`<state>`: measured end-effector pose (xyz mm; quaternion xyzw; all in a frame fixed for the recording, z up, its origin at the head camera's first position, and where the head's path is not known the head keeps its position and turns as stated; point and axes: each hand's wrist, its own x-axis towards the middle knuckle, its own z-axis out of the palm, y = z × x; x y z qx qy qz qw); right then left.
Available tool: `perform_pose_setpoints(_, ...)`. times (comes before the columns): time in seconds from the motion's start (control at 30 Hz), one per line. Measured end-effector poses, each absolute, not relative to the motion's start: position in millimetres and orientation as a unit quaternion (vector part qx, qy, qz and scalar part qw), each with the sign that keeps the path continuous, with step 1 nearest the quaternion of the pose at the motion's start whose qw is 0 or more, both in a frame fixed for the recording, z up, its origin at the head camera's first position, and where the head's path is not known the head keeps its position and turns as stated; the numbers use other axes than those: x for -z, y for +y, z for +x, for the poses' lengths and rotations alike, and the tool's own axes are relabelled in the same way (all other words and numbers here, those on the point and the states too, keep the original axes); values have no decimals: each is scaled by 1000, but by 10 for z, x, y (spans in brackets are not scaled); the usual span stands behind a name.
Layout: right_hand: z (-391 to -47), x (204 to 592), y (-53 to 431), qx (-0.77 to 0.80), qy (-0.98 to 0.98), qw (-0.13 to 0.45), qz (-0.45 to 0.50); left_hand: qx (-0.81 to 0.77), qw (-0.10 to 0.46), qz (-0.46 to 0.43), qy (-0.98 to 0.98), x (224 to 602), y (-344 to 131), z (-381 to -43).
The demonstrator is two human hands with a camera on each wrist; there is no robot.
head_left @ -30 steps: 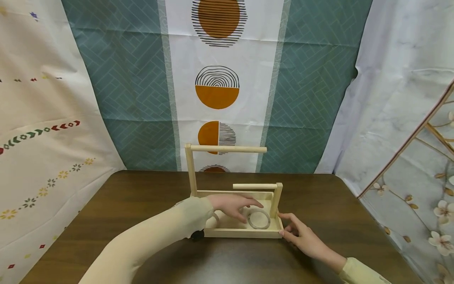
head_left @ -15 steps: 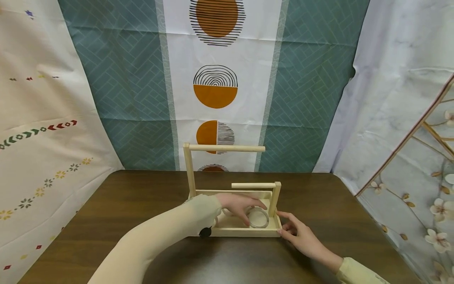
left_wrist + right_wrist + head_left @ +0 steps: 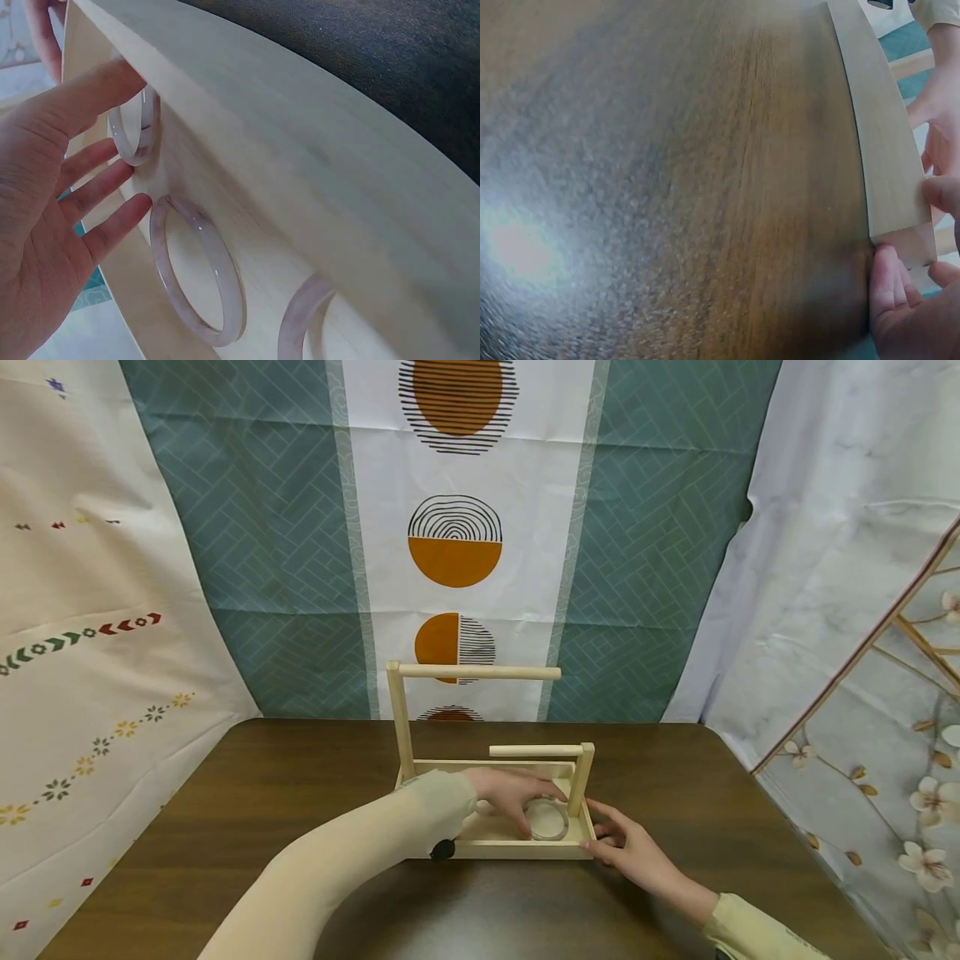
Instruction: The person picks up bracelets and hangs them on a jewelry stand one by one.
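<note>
A pale wooden tray [image 3: 517, 851] stands on the table, with an upright and a horizontal bar at each end. My left hand [image 3: 513, 792] reaches down into it, thumb and fingers spread about a pale translucent bangle [image 3: 567, 821] lying at the right end. In the left wrist view the fingertips are at that bangle [image 3: 147, 124], and the thumb tip is hidden behind the tray wall or edge. A second bangle [image 3: 229, 289] lies near the little finger, and part of a third bangle [image 3: 291, 322] shows farther along. My right hand [image 3: 633, 852] grips the tray's right end, thumb on the front corner.
The tall bar [image 3: 480, 672] rises at the back left of the tray, and the short bar [image 3: 536, 751] overhangs the left hand's side. Dark wooden table [image 3: 495, 910] surrounds the tray. A patterned cloth [image 3: 637, 568] hangs behind.
My left hand has moved right and closer to the right-end bangle, its fingers coming around the ring. My right hand stays at the tray's end, with its thumb shifted slightly left along the front.
</note>
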<state>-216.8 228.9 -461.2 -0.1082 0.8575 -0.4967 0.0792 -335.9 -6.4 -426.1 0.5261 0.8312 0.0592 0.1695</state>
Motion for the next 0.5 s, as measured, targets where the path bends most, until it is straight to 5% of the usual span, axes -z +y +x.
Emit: perform_pose_setpoints(0.5,-2198,4618,2306,493,855,90,-133,-69,165,519,836,4288,-46,-3347)
